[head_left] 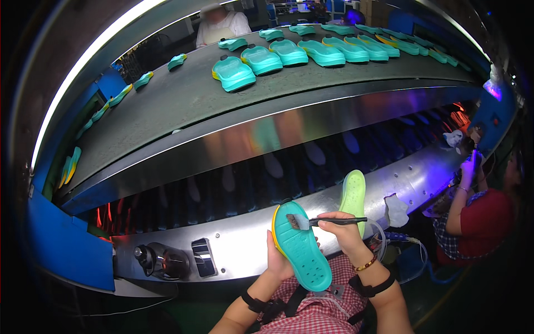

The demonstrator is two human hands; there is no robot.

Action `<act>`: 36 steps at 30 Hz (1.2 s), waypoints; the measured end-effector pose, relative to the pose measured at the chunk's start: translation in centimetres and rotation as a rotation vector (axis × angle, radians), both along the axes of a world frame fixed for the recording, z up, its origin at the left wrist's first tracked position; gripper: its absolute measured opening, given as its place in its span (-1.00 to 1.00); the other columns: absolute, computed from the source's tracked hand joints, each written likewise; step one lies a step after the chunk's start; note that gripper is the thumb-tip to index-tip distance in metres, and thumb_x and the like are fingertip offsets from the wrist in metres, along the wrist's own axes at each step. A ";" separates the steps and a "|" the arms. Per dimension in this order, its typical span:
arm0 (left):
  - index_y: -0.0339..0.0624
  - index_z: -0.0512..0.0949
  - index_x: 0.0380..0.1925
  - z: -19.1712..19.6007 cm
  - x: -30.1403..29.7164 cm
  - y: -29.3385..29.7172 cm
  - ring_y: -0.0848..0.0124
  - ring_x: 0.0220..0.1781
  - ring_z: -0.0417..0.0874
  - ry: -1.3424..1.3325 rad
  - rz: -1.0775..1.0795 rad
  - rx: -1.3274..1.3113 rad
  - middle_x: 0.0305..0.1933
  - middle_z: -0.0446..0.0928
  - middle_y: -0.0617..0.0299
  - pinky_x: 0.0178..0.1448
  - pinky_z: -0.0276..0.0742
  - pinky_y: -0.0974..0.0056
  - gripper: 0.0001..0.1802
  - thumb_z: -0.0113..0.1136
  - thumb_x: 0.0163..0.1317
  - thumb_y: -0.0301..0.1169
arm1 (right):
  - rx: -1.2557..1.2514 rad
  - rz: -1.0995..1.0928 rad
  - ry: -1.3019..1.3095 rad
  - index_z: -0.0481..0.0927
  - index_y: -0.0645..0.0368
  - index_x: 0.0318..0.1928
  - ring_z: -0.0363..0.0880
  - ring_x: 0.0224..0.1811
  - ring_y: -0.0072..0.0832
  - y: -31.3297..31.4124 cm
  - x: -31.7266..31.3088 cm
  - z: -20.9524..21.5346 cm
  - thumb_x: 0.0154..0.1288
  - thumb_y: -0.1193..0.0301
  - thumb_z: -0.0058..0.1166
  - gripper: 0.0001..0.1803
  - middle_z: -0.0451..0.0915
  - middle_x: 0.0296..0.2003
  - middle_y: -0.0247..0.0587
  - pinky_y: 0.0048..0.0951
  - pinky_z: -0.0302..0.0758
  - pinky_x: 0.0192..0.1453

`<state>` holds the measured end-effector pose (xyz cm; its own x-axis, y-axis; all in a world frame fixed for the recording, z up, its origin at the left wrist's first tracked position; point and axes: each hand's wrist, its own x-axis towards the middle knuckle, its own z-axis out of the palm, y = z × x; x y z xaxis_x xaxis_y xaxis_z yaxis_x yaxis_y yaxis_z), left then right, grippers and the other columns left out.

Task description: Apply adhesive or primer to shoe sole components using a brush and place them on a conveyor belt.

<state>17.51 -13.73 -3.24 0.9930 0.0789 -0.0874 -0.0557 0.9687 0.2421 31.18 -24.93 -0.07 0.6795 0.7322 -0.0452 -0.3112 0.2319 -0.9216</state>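
My left hand [279,260] grips a teal shoe sole [306,257] with a yellow edge by its side. The sole is tilted, its inner face, dotted with small holes, turned up toward me. Between the fingers of my right hand [344,229] is a flat brush [356,221] with a black handle. Its bristles rest on the upper end of the sole. A clear tube [381,236] hangs near my right wrist and seems to run to the brush. Just beyond that hand, a pale green sole [354,192] lies on the metal ledge.
Teal soles [233,73] stand in rows on the dark upper belt [167,111]. Below it, a lower line carries pale soles [272,166]. A dark bottle [164,261], a phone [204,258] and a crumpled white cloth [396,210] lie along the ledge. Co-workers are at right and behind.
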 end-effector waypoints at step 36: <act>-0.20 0.31 0.06 5.7 1.2 2.3 0.08 -0.10 0.51 -0.086 0.239 0.210 -0.09 0.45 -0.11 -0.03 0.45 0.05 -0.02 -0.64 0.04 0.41 | 0.077 0.517 -0.566 0.61 0.22 -0.20 0.56 -0.19 -0.43 -1.9 -1.6 8.4 0.01 0.54 0.20 -0.74 0.60 -0.28 -0.12 -0.48 0.47 -0.06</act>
